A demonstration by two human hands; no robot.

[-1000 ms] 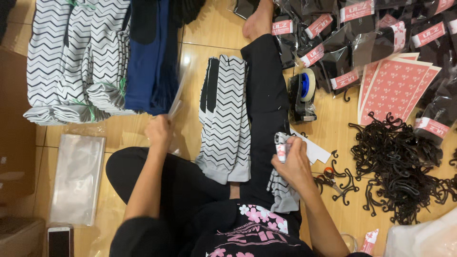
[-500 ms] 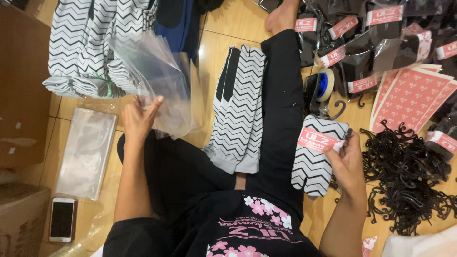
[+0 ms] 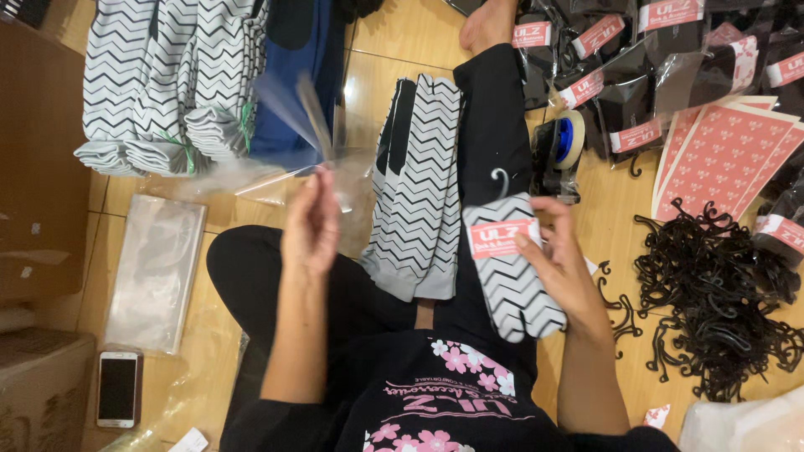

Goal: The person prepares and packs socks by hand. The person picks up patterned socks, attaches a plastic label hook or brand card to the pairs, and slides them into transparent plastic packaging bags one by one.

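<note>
My right hand [image 3: 559, 251] holds a folded pair of zigzag socks [image 3: 511, 280] with a pink label [image 3: 502, 237] wrapped round it and a small hook [image 3: 501, 182] at the top. My fingers are curled over the sock's right edge, by the label. The socks lie over my black trouser leg [image 3: 490, 125].

My left hand [image 3: 311, 222] is pinched on a clear plastic bag [image 3: 293, 134]. The bag sticks up past my fingertips and looks blurry, so I cannot tell just where its edges end.

Between my two hands lies a flat pile of zigzag socks [image 3: 414, 184] on the wooden floor [image 3: 394, 38]. There is only a thin strip of room on each side of it — my left hand is just beside its left edge, and my leg touches its right edge.

Beyond my left hand sit more stacks of zigzag socks [image 3: 159, 84] and some blue cloth [image 3: 293, 75]. Further left of that hand lie a flat pack of clear bags [image 3: 155, 268], a brown box [image 3: 42, 393] and a phone [image 3: 118, 387].

Just past my right hand is a tape holder [image 3: 559, 151]. To its right are a heap of black hooks [image 3: 712, 293] and pink sticker sheets [image 3: 720, 159] — the floor there is crowded
</note>
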